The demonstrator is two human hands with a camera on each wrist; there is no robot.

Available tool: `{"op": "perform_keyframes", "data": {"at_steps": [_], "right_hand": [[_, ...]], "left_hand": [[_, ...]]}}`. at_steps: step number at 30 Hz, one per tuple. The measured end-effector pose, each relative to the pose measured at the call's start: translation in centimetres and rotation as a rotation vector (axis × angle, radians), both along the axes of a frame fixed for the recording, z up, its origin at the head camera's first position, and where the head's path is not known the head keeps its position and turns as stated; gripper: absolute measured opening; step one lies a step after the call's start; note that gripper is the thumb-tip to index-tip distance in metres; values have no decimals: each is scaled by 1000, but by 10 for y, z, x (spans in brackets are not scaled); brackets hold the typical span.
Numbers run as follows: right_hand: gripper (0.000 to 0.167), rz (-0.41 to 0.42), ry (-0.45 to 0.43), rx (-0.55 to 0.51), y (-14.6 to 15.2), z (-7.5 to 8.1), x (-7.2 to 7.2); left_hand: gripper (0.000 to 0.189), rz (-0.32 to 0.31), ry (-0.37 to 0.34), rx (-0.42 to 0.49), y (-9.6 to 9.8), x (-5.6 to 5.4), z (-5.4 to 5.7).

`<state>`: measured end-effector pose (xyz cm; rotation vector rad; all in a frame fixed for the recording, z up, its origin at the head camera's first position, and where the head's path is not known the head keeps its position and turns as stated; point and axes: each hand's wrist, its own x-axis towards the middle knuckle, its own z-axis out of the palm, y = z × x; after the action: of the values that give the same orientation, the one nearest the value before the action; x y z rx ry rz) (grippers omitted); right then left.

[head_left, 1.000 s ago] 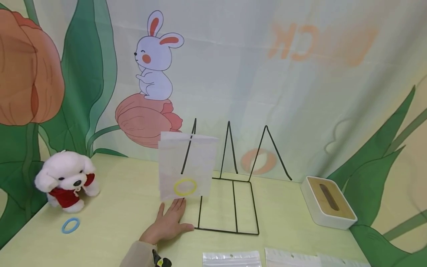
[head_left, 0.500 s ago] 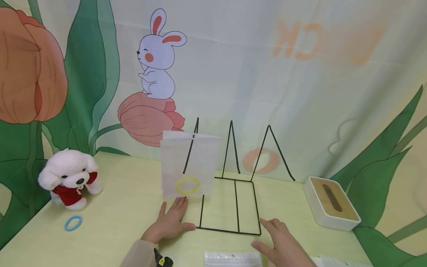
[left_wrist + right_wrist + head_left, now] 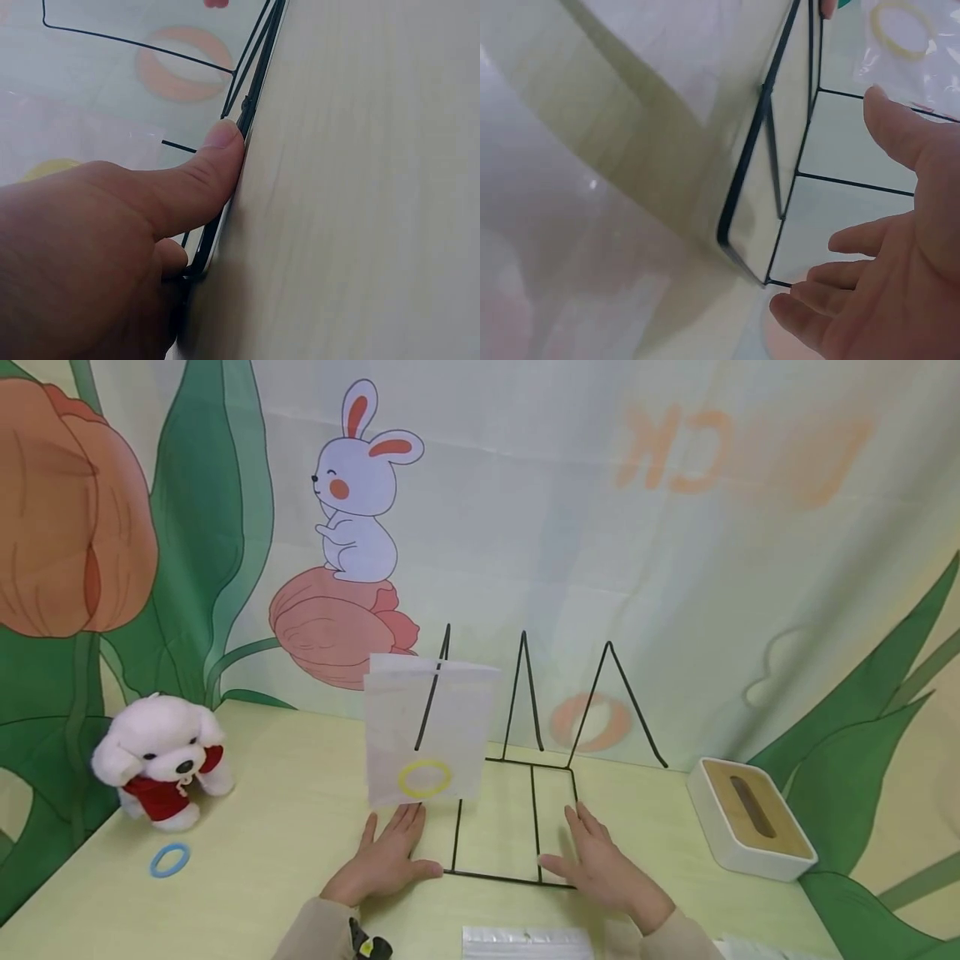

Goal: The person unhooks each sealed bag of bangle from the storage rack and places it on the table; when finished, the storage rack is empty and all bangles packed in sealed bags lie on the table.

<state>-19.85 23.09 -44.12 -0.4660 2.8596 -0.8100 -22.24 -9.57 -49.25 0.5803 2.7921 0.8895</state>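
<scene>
A black wire display rack [image 3: 536, 818] stands on the table, its upright prongs at the back. From its left prong hangs a clear plastic bag [image 3: 465, 718] with a yellow ring [image 3: 425, 762] inside. My left hand [image 3: 390, 856] lies with straight fingers along the left side of the rack's base; in the left wrist view its thumb [image 3: 221, 136] rests against the front wire. My right hand [image 3: 603, 864] is over the base's right side with fingers extended. In the right wrist view, that hand [image 3: 900, 232] holds nothing, and its fingers are spread near the wires.
Flat zip bags [image 3: 525, 946] lie at the front edge, partly cut off by the frame. A white plush dog [image 3: 161, 760] sits at left behind a blue ring [image 3: 153, 864]. At right stands a tissue box [image 3: 750, 818] with a wooden lid. A printed curtain [image 3: 525, 527] hangs behind.
My right hand has entered from the lower right and moved forward and left onto the rack's right side. The left hand has stayed in place at the left side.
</scene>
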Motion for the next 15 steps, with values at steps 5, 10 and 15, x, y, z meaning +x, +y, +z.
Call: {"op": "perform_keyframes", "data": {"at_steps": [5,10,15], "right_hand": [[92,3,-39,-16,0,-11,-8],[91,-6,-60,-18,-2,-20,-11],[94,-46,-42,-8,-3,-25,-11]], "left_hand": [[96,2,-1,-6,1,1,0],[96,0,-5,-8,1,0,-1],[96,0,-11,-14,0,0,0]]}}
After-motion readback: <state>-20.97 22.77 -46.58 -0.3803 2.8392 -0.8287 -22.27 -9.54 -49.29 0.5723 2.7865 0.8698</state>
